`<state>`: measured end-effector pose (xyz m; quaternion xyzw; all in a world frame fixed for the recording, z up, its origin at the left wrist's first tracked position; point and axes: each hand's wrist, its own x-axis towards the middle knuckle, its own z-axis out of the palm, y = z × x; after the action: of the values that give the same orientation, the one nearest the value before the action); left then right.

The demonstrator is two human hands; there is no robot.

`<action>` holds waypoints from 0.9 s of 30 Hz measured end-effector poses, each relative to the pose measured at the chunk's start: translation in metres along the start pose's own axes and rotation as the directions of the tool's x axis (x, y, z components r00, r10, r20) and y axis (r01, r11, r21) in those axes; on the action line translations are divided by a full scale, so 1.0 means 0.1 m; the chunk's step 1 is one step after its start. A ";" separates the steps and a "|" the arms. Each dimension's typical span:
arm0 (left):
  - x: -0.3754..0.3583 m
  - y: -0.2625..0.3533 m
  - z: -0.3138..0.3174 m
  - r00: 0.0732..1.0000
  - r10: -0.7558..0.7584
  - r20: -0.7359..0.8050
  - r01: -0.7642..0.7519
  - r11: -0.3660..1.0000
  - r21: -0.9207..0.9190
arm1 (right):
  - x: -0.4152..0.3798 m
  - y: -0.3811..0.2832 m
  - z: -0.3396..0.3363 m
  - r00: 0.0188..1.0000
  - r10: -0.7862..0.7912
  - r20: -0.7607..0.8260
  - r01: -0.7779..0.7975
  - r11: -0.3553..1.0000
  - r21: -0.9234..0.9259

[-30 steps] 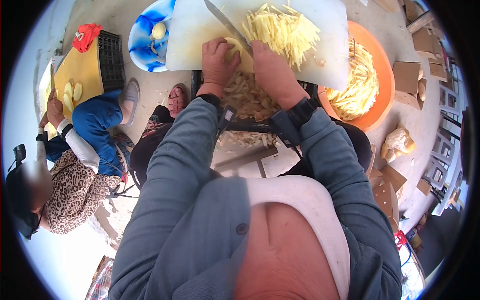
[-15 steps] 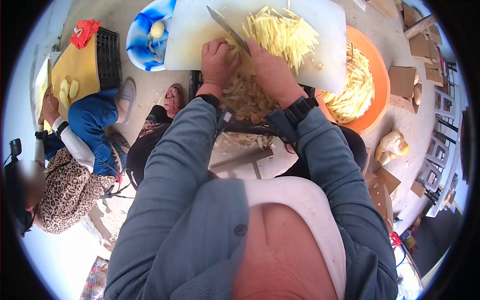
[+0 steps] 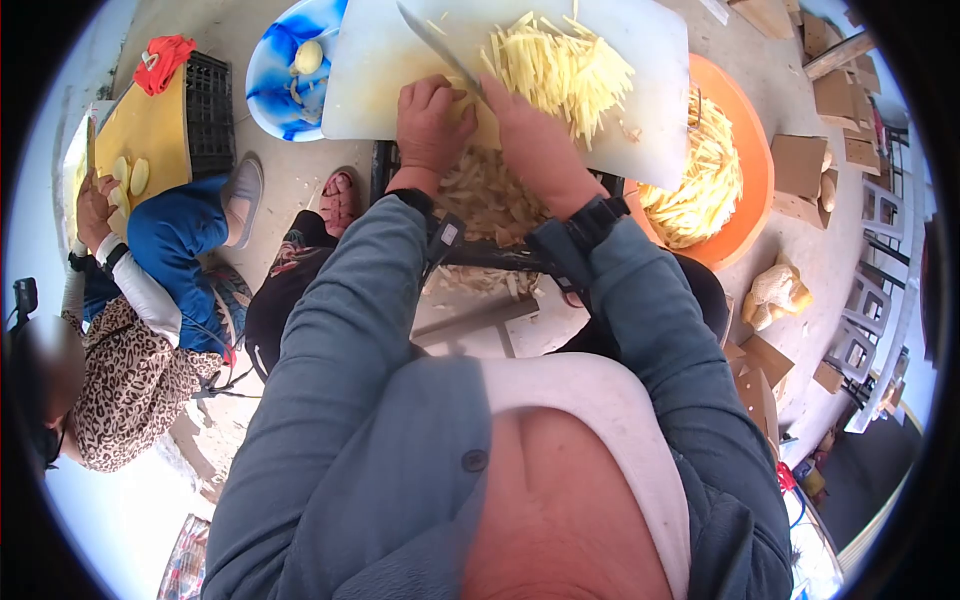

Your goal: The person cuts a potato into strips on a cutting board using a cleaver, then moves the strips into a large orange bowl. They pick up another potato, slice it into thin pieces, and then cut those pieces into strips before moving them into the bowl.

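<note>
My right hand is wrapped round the handle of a kitchen knife, whose long blade slants up and left over the white cutting board. Close by on the left, my left hand presses bent fingers onto a yellow piece of potato, mostly hidden under them. Right of the blade lies a heap of cut potato strips. Below the board's near edge, potato peelings fill a dark container.
An orange basin of potato strips stands on the right. At the left, a blue and white basin holds a peeled potato. Further left another person works at a yellow board. Cardboard boxes stand at right.
The whole view has shifted slightly. My knife's blade now lies at a slightly different angle beside my left hand, which keeps its hold. The other person's hand has changed position a little.
</note>
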<state>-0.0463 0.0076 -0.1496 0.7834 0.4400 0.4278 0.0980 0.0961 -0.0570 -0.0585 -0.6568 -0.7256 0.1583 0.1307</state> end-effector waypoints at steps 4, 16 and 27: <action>0.01 0.01 -0.03 0.999 -0.006 0.041 0.008 0.999 -0.036 | 0.01 0.05 0.04 1.000 -0.002 0.021 0.003 1.000 -0.012; -0.01 -0.01 0.00 1.000 -0.006 0.025 0.006 0.999 -0.035 | -0.02 0.00 -0.02 0.998 -0.003 0.056 0.003 1.000 0.003; 0.00 -0.03 -0.01 0.999 0.003 0.034 -0.002 0.999 -0.046 | -0.01 0.02 -0.03 0.997 0.004 0.077 -0.011 0.996 0.084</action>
<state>-0.0491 0.0092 -0.1511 0.7885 0.4273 0.4248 0.1231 0.0991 -0.0576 -0.0566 -0.6469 -0.7202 0.2144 0.1300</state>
